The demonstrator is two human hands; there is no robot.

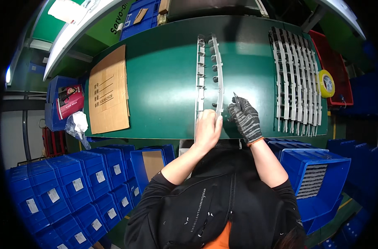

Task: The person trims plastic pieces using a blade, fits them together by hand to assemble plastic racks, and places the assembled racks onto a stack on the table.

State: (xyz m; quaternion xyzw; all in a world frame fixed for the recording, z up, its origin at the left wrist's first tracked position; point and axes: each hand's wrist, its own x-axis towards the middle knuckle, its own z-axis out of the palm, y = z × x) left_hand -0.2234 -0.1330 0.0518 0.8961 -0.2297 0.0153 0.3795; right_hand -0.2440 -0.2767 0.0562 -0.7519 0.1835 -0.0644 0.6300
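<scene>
Green bench [160, 95]: shiny top under a lamp, cardboard sheet [110, 91] lying flat toward the left end, stacked blue bins [79, 182] below on the floor side.
Strips in play: two long pale ones lying lengthwise mid-bench, a straight strip [200, 79] on the left and a bowed strip [220, 85] just beside it, dark clip-like bits along the bowed one.
Left hand [207, 128]: bare, at the near end of the pair, thumb and fingers looking pinched on the bowed strip. Can't tell if it's pressing on the straight one too.
Right hand [245, 120]: striped glove, curled around a small pointed tool [234, 95], tip poking out away from the body. Well apart from the left hand, near the bowed strip but off it. Can't make out what tool exactly.
Step in hand: I'd call it detail work on the bowed strip, left steadying, right at the ready with the tool.
Next move calls for: imo a firm left grip, and care keeping that point off bare fingers.
Right end: row of similar strips [294, 79], yellow tape roll [326, 83] beside them, red tray [342, 89] behind.
</scene>
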